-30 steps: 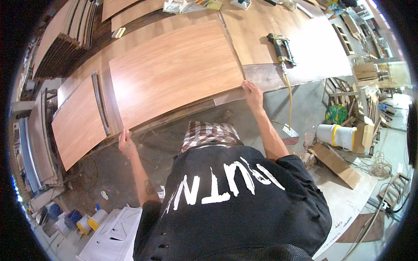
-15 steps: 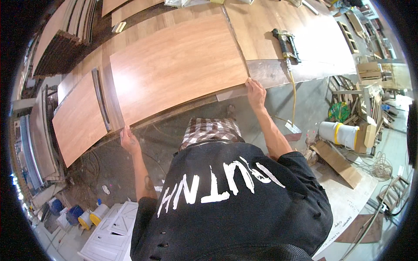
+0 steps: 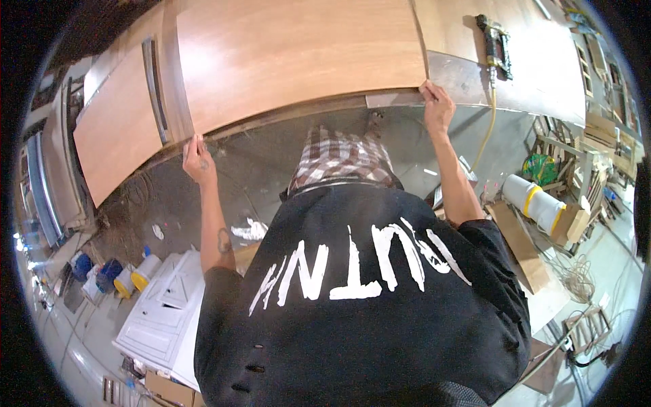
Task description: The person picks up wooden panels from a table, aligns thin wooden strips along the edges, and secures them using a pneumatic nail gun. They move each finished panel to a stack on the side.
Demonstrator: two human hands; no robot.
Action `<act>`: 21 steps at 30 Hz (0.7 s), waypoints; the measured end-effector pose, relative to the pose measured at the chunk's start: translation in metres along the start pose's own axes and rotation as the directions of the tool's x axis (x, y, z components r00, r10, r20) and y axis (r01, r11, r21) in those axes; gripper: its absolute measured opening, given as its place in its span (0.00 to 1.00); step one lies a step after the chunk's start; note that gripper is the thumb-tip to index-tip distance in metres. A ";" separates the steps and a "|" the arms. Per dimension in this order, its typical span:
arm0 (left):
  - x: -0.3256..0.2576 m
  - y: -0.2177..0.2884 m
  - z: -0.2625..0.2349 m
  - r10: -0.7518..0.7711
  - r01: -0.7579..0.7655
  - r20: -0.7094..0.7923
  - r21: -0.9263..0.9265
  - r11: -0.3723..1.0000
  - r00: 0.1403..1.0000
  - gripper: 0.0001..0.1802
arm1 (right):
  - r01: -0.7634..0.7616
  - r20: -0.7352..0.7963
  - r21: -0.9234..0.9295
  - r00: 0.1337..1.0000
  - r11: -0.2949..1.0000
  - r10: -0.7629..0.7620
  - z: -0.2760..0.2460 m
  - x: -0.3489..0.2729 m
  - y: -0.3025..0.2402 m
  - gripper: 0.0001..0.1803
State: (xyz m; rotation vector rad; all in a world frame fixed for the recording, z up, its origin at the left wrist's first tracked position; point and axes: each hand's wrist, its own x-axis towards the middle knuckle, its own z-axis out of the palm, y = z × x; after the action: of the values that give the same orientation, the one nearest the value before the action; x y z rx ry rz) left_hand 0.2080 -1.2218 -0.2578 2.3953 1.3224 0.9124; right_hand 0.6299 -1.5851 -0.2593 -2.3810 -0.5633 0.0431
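Note:
A wide light-brown plywood panel (image 3: 305, 57) lies over the workbench in front of me. My left hand (image 3: 199, 159) pinches its near left corner, fingers closed on the edge. At the near right corner my right hand (image 3: 438, 107) grips the same panel between thumb and fingers. Left of it rests a smaller plywood piece (image 3: 119, 129), with a dark narrow strip (image 3: 154, 88) along its right side. On the right part of the bench a nail gun (image 3: 495, 47) lies, its yellow air hose (image 3: 493, 119) hanging over the near edge.
White buckets with yellow bands (image 3: 536, 201) and wood scraps (image 3: 576, 159) stand on the right. A white cabinet (image 3: 157, 305) sits at the lower left, near blue and white buckets (image 3: 108, 277). Stacked boards (image 3: 55, 176) stand at the far left.
The view has shifted, so the bench and panel sit higher in the picture. Both hands keep hold of the panel's near corners; the panel's near edge stays along the bench's front.

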 end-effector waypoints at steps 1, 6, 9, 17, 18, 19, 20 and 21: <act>0.002 0.002 -0.001 -0.014 0.014 0.013 0.010 1.000 1.000 0.08 | 0.004 -0.028 0.028 1.000 1.000 -0.003 0.000 0.000 -0.002 0.13; 0.009 0.003 -0.007 0.092 -0.092 -0.001 0.049 0.995 0.996 0.09 | 0.028 -0.023 0.070 0.999 0.997 -0.027 -0.002 -0.002 -0.003 0.13; 0.008 -0.002 -0.003 0.013 -0.014 0.027 0.052 0.999 1.000 0.07 | 0.048 -0.023 0.083 0.999 0.995 -0.046 -0.005 -0.002 -0.002 0.15; 0.009 -0.002 -0.008 0.098 -0.099 0.009 0.053 0.994 0.995 0.06 | 0.090 -0.028 -0.036 0.995 0.995 -0.091 -0.006 -0.004 -0.005 0.15; 0.009 0.000 -0.010 0.109 -0.110 0.014 0.063 0.992 0.994 0.06 | 0.091 -0.033 -0.038 0.995 0.995 -0.092 -0.005 -0.004 -0.005 0.15; 0.011 0.003 -0.010 0.125 -0.126 0.020 0.068 0.990 0.992 0.06 | 0.130 -0.056 -0.044 0.990 0.991 -0.132 -0.005 -0.005 -0.006 0.14; 0.011 0.004 -0.010 0.134 -0.135 0.016 0.057 0.989 0.991 0.06 | 0.169 -0.084 -0.051 0.981 0.984 -0.173 -0.005 -0.003 -0.006 0.14; 0.009 0.001 -0.012 0.131 -0.132 0.027 0.056 0.990 0.991 0.07 | 0.167 -0.099 -0.057 0.980 0.984 -0.172 -0.002 -0.005 -0.004 0.14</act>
State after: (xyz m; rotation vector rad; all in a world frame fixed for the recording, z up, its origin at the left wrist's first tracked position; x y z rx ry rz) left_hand 0.2045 -1.2159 -0.2445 2.5554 1.2103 0.8881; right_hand 0.6246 -1.5856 -0.2559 -2.3568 -0.7222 -0.1708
